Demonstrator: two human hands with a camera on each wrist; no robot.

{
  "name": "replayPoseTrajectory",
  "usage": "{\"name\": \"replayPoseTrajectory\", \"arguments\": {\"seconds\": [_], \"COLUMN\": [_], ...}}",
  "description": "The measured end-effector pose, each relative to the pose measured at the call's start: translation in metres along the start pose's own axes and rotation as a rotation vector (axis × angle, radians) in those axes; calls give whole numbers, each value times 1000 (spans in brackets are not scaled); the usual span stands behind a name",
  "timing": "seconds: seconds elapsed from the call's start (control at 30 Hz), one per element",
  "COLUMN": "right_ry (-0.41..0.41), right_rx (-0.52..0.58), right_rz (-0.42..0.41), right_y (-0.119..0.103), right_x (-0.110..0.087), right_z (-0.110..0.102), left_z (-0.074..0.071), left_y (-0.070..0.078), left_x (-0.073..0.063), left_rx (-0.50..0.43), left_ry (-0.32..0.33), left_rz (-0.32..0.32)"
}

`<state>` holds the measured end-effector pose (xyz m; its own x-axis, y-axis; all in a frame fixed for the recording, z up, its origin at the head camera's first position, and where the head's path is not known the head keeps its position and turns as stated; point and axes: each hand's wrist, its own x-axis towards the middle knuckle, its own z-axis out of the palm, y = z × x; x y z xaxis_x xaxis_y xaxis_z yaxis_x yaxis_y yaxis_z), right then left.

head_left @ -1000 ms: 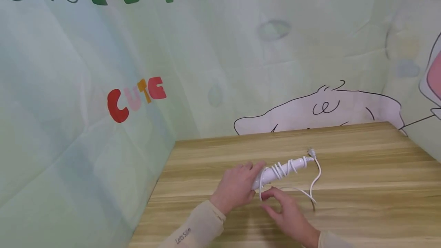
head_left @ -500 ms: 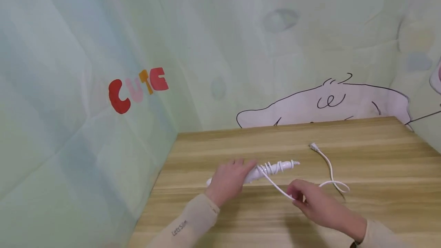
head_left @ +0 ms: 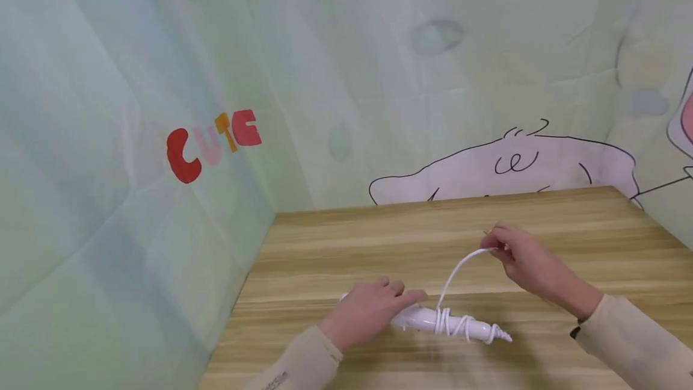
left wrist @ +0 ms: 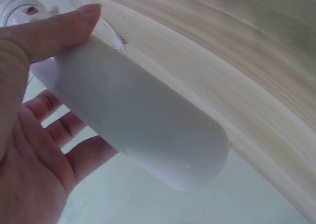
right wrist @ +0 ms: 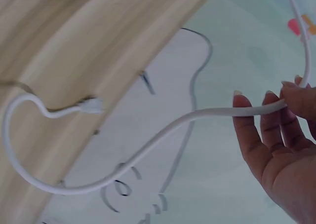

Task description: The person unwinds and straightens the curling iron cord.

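While the left hand is gripping the white appliance over the table, the right hand is pinching its cord. The appliance is looking hard, slick and fairly light, its wide bare end probably offering the surest hold; the cord is bending pliantly. From above, the left hand is mostly hiding that end.

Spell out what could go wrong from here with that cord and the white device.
Loosening: the white cord arcs slackly between the right hand and the unevenly spaced coils, so the turns might slip.
Tangling: the plug is on the loose end and could catch in a later turn.
Twisting: only the left hand grips the white device, so a hard tug might turn it.
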<state>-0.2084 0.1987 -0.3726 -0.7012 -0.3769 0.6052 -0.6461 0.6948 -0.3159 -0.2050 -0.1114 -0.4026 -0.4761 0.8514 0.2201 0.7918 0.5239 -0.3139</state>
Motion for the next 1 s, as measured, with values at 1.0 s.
{"name": "replayPoseTrajectory", "arguments": {"seconds": [1.0], "right_ry": [11], "right_rx": [76], "right_rz": [-147], "right_y": [-36], "right_x": [-62], "right_z": [103], "left_z": [-19], "left_y": [-8], "left_x": [18], "left_rx": [-95], "left_ry": [28], "left_rz": [-184]}}
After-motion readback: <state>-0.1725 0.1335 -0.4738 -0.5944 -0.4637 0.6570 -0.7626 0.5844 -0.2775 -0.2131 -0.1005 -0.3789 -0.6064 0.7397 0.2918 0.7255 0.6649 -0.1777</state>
